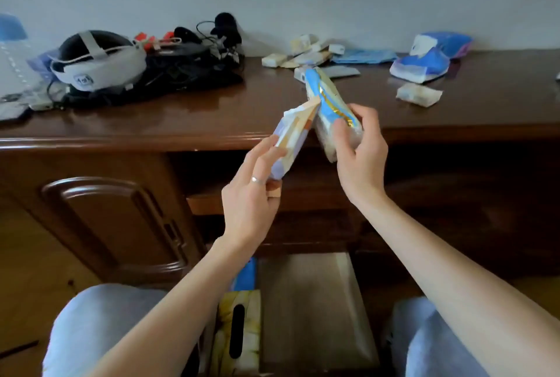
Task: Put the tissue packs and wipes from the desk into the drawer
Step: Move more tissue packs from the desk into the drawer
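Observation:
My left hand [251, 191] grips a lavender-and-orange tissue pack [289, 141] in front of the desk edge. My right hand [362, 152] holds a longer blue-and-gold tissue pack [325, 97], tilted up toward the desk; the two packs touch at their upper ends. Below, between my knees, the drawer [315, 310] is pulled out, with a yellow tissue box [239, 325] and a blue pack [245, 275] along its left side. Several small tissue packs [298, 55] lie at the back of the desk, and one wipes pack [419, 94] lies alone to the right.
The brown wooden desk [181, 113] carries a white headset [97, 64] and a tangle of black cables [194, 67] on the left. Blue-and-white bags [422, 66] and a blue cloth [363, 56] sit at the back right. A cabinet door [112, 219] is lower left.

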